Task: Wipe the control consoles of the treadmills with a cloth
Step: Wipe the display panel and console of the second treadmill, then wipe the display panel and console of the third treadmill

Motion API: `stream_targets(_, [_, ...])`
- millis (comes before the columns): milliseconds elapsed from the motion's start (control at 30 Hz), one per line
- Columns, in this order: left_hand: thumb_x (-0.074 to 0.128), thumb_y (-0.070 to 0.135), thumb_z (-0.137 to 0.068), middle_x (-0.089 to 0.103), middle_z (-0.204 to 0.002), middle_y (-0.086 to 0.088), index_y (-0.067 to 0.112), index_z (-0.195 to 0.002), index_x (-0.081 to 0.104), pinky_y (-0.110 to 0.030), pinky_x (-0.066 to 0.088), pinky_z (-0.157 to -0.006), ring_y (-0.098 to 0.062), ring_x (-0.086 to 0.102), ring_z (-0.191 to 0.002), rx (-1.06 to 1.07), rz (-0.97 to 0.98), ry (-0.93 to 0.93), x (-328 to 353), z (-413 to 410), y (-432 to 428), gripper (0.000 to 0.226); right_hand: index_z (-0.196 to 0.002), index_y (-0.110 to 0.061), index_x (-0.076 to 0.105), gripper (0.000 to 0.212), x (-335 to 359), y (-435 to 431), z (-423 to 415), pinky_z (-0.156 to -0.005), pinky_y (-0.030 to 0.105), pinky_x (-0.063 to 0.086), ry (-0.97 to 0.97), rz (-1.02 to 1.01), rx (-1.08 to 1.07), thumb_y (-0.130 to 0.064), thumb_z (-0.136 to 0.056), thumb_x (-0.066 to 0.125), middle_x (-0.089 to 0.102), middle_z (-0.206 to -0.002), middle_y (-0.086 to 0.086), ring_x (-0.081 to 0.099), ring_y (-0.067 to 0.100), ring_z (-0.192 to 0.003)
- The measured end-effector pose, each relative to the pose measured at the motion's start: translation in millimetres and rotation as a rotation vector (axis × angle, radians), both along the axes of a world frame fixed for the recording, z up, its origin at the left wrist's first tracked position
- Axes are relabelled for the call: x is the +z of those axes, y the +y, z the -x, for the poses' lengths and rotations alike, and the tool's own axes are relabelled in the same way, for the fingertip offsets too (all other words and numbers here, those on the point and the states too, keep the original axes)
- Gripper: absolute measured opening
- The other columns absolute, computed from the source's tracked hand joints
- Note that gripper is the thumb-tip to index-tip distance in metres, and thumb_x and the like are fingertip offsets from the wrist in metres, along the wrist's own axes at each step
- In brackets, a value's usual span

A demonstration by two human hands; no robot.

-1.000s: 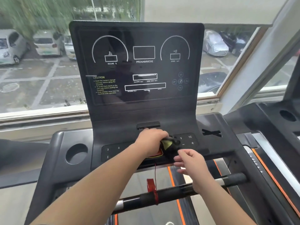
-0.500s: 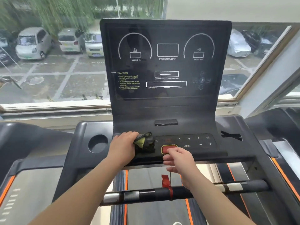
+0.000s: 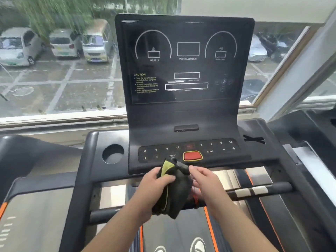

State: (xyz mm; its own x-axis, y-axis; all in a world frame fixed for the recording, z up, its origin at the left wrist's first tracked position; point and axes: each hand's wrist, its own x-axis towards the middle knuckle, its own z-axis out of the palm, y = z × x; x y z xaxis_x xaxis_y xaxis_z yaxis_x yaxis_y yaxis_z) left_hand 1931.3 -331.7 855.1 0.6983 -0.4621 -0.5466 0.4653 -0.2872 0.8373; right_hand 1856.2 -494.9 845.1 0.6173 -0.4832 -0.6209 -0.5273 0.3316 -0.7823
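- Cloth point(image 3: 172, 190) is sitting bunched in the left hand point(image 3: 154, 186), whose thumb and fingers are curling round its middle in a full, firm hold.
- The right hand point(image 3: 205, 180) is coming to it from the opposite side. Its fingertips point(image 3: 190, 168) are pinching the upper dark fold, so this hand is narrow and is also holding the cloth.
- The two hands are holding the cloth in the air, just below the front edge of the console point(image 3: 187, 115) and apart from it. I judge that the person is refolding it to get a fresh face for wiping.
- Just above the grip, the button panel point(image 3: 218, 151) and its red button point(image 3: 192, 155) are waiting uncovered. The cup holder point(image 3: 112, 153) is lying up and to the left of the grip.
- The cloth is looking dark, nearly black, and a yellow-green edge is showing at the top beside the left thumb.
- Its lower part is hanging loose under the left hand, in front of the handlebar point(image 3: 278, 188).
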Motion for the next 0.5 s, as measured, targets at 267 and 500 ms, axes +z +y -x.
stream_targets(267, [0.056, 0.042, -0.092, 0.078, -0.104, -0.013, 0.012, -0.097, 0.082, -0.046, 0.052, -0.089, -0.036, 0.074, -0.094, -0.125, 0.138, 0.475, 28.9, 78.6, -79.4, 0.040, -0.127, -0.015, 0.072, 0.038, 41.2, -39.7, 134.0, -0.108, 0.051, 0.052, -0.175, -0.148, -0.161, -0.041, -0.100, 0.063, 0.077, -0.123, 0.004, 0.071, 0.022, -0.118])
stream_targets(500, [0.066, 0.024, -0.097, 0.077, -0.120, -0.013, 0.010, -0.129, 0.070, -0.051, 0.056, -0.101, -0.032, 0.074, -0.110, -0.582, 0.127, 0.431, 31.6, 213.5, -148.7, 0.034, -0.116, -0.006, 0.075, 0.026, 61.3, -78.5, 293.1, -0.094, 0.051, 0.060, -0.219, -0.038, -0.526, -0.022, -0.095, 0.074, 0.079, -0.112, 0.015, 0.076, 0.033, -0.105])
